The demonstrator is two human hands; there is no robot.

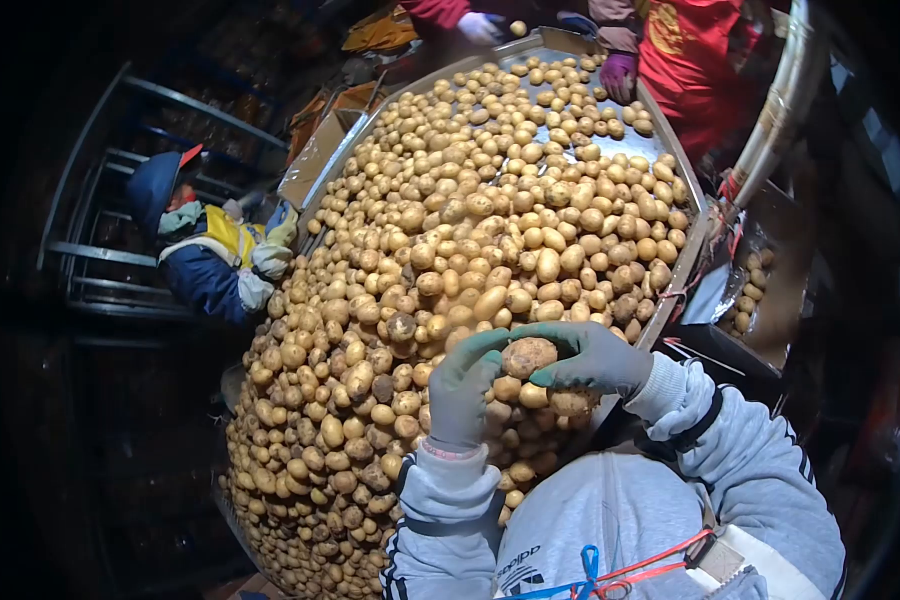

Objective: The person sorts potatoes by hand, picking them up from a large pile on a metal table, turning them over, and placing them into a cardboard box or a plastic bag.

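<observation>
A brown-specked potato is held between my two gloved hands, just above the near part of a large heap of potatoes. My right hand has its thumb below and its fingers over the potato's right side. Curled round the left side is my left hand, with thumb and fingertips at the potato's edge. Both gloves are grey with green fingers. More potatoes lie directly beneath my hands, partly covered by them.
The heap lies on a metal-rimmed table. At the left stands a person in a blue cap and yellow vest. Across the far end are gloved co-workers, one wearing a red apron. A box of potatoes and a pale pole are at the right.
</observation>
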